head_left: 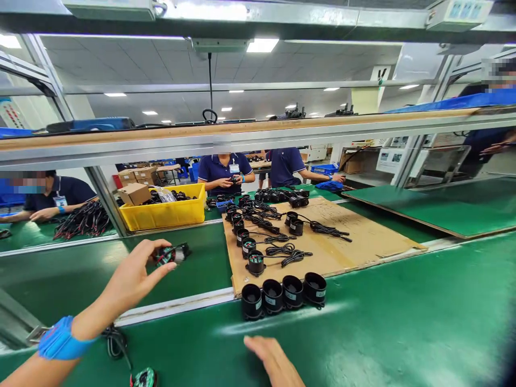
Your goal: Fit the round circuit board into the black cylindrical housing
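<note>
Under ceiling lights, green conveyor belt [403, 322] is carrying four black cylinders [283, 294] beside a cardboard sheet [363, 236]; left hand [129, 279] is pinching a small fan part [171, 253] above the belt, right hand [274, 363] lying flat, open, empty

Yellow bin [169, 214] with cardboard box [135, 193] far side of belt — cardboard sheet [355, 236] carrying black round units with coiled leads [278, 250]. Four black cylinders [283, 293] at its near edge. Co-workers in navy shirts [226, 167] opposite.
</note>
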Demonstrator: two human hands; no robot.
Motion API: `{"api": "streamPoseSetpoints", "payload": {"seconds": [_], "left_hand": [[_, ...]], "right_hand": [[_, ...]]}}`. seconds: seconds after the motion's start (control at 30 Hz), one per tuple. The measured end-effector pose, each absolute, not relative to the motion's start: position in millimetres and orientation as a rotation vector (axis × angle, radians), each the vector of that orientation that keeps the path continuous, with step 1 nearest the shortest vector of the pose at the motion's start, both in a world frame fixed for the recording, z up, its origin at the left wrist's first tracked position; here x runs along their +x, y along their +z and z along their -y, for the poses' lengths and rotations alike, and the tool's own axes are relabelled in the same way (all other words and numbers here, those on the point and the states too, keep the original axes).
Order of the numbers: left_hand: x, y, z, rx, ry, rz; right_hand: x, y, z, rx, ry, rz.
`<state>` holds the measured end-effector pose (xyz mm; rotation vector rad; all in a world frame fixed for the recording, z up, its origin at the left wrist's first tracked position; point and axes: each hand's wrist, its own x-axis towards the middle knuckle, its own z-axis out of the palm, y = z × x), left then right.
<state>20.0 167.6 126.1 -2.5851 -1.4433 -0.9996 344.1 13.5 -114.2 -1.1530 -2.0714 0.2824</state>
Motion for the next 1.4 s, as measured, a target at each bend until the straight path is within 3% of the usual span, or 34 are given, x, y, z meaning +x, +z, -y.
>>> {"api": "streamPoseSetpoints", "payload": {"seconds": [0.1,0.23,0.4,0.57,0.67,0.93,1.4], "left_hand": [[54,140,-101,-2.741,-1.096,1.268],[84,126,-32,-3.058,-1.088,1.119],[110,59,9,-3.242,-1.064,1.323],[128,-11,30,-3.275,-0.605,1.652],[125,-31,35,-3.324,-0.533,1.722],[102,-43,25,-3.585,-0.925,1.693],[114,-46,37,-3.515,-0.754,1.962]], "right_hand": [[346,-91,-6,-1.113,0.021,1.874],[348,-45,21,-1.177,0.023,1.719],[404,-23,44,-1.202,0.138,1.906],[453,-36,57,-1.655,0.112,2.334],[440,-33,63,-1.605,0.27,2.405],[353,-24,64,-1.293,0.674,2.297],[330,-49,69,-1.206,0.509,2.103]]}}
